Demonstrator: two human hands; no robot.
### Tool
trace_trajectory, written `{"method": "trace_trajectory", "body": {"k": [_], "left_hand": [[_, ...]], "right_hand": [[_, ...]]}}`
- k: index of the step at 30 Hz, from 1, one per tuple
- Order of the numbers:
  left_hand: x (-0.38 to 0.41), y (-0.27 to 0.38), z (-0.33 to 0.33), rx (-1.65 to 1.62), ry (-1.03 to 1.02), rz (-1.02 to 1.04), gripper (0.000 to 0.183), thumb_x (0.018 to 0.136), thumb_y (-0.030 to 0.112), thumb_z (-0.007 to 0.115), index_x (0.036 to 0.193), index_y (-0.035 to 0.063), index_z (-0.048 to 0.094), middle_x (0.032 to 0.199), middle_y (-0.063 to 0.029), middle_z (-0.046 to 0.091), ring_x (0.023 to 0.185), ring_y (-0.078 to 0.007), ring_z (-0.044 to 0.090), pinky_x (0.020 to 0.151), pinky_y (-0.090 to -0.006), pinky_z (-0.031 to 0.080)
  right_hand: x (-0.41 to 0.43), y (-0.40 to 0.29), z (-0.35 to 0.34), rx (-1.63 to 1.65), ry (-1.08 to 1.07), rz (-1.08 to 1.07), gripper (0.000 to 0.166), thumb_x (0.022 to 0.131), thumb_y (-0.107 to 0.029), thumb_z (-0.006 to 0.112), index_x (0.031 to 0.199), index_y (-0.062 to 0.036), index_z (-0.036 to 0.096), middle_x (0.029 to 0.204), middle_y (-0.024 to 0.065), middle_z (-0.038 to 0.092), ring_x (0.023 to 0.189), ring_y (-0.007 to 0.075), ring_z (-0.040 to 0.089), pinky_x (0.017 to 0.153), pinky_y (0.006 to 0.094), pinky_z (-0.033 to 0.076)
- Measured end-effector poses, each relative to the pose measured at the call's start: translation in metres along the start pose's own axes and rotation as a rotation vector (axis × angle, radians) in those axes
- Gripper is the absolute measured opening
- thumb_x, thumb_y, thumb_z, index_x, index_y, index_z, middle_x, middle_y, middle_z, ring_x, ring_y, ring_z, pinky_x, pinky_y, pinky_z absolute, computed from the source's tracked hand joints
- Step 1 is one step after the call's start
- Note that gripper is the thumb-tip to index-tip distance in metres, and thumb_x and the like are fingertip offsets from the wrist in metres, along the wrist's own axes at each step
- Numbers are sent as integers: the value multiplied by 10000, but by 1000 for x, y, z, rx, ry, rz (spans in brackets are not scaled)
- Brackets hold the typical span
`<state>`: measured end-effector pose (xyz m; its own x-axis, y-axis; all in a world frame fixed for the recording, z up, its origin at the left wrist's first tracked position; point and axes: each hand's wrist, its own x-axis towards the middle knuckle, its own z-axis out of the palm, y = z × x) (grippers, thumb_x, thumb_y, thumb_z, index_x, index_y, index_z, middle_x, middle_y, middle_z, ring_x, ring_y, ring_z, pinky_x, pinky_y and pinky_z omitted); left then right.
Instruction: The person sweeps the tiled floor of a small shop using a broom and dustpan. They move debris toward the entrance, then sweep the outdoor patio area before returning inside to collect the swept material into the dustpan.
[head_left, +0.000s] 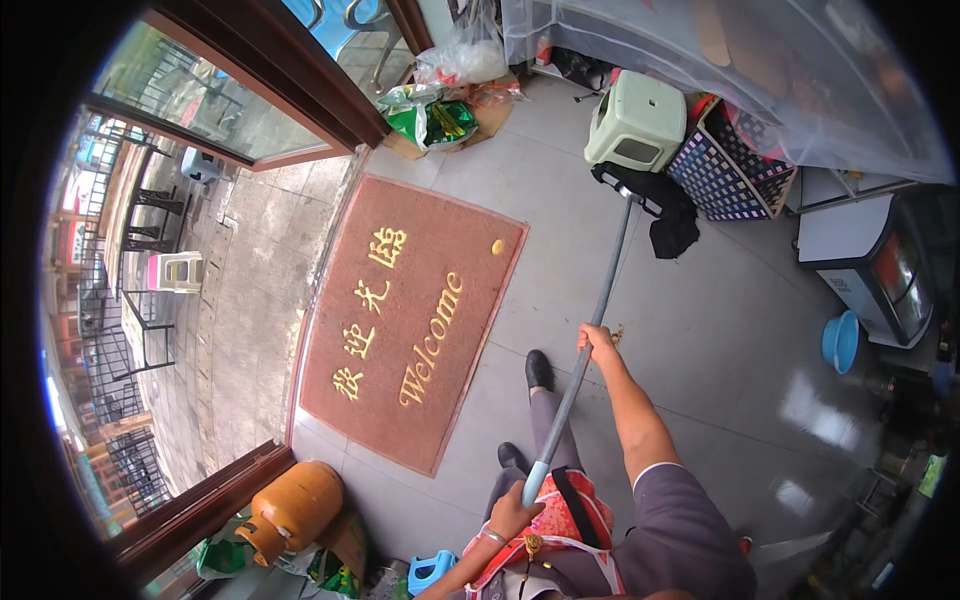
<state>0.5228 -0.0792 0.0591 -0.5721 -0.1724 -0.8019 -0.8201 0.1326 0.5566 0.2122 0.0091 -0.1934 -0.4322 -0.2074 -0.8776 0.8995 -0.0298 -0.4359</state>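
A long grey mop handle (604, 300) slants from my body up to a black cloth mop head (671, 217) on the tiled floor. My left hand (512, 510) is closed around the light-blue grip near the handle's end, by my red apron (574, 506). Farther along the pole, my right hand (595, 340) grips its middle. The mop head lies against a pale green plastic stool (637, 120) and beside a checkered woven basket (727, 169). Small brown debris (617, 334) lies on the floor just past my right hand.
A red-brown welcome mat (412, 322) lies left, by the open doorway. An orange gas cylinder (298, 502) and a blue stool (431, 571) stand lower left. Bags (439, 124) sit near the door frame. On the right are a glass-fronted cabinet (862, 262) and a blue basin (840, 342).
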Motion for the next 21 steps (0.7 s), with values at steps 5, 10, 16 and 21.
{"method": "trace_trajectory", "body": {"k": [5, 10, 16, 21], "left_hand": [[-75, -89, 0, 59, 74, 13, 427, 658, 295, 657, 948, 32, 487, 729, -184, 576, 694, -319, 583, 608, -384, 439], [-164, -100, -53, 109, -43, -177, 418, 646, 276, 672, 948, 35, 514, 768, -179, 581, 721, -301, 579, 639, -351, 438], [-238, -192, -59, 9, 1, -81, 429, 683, 151, 633, 1050, 6, 465, 900, -174, 566, 818, -268, 549, 717, -333, 426], [-219, -135, -67, 28, 48, -172, 346, 629, 213, 690, 864, 16, 529, 707, -137, 590, 633, -240, 589, 578, -333, 449]], "right_hand": [[-66, 85, 22, -10, 90, 85, 182, 707, -72, 497, 542, -68, 419, 464, 31, 402, 354, 148, 396, 372, 342, 386], [-133, 173, 50, 22, 127, 168, 134, 722, -66, 515, 613, -36, 443, 468, 51, 419, 352, 175, 432, 352, 361, 411], [-210, 243, 87, 12, -47, 294, 152, 709, -70, 494, 571, -23, 449, 491, 93, 442, 416, 208, 466, 422, 378, 450], [-178, 211, 89, -27, -79, 307, 143, 713, -75, 517, 592, -31, 454, 523, 76, 447, 450, 202, 484, 438, 383, 451]]}}
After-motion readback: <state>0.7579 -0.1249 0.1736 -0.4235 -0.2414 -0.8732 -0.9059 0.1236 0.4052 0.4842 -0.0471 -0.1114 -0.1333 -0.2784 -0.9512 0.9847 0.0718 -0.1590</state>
